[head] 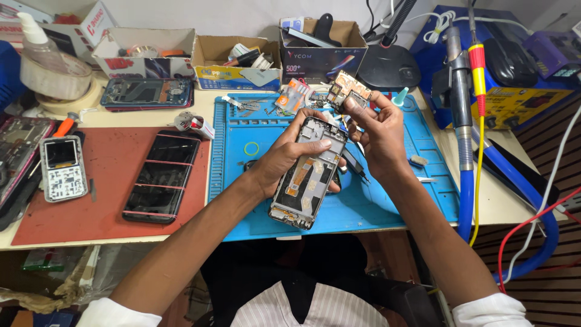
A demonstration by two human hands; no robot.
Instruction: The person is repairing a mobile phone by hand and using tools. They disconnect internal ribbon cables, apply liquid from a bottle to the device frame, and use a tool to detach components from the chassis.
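Observation:
My left hand [284,154] grips an opened phone frame [307,175], its inner side facing up with copper and gold parts showing, held above the blue work mat [387,200]. My right hand [381,136] pinches a small circuit board [348,91] between thumb and fingers, lifted just above the top end of the phone frame. A thin dark tool [357,166] pokes out under my right palm.
On the red mat [103,200] at left lie a dark phone screen [161,175] and a small keypad phone [62,168]. Cardboard boxes [239,57] of parts line the back. A soldering station [514,91], hot-air handle [460,97] and cables stand at the right.

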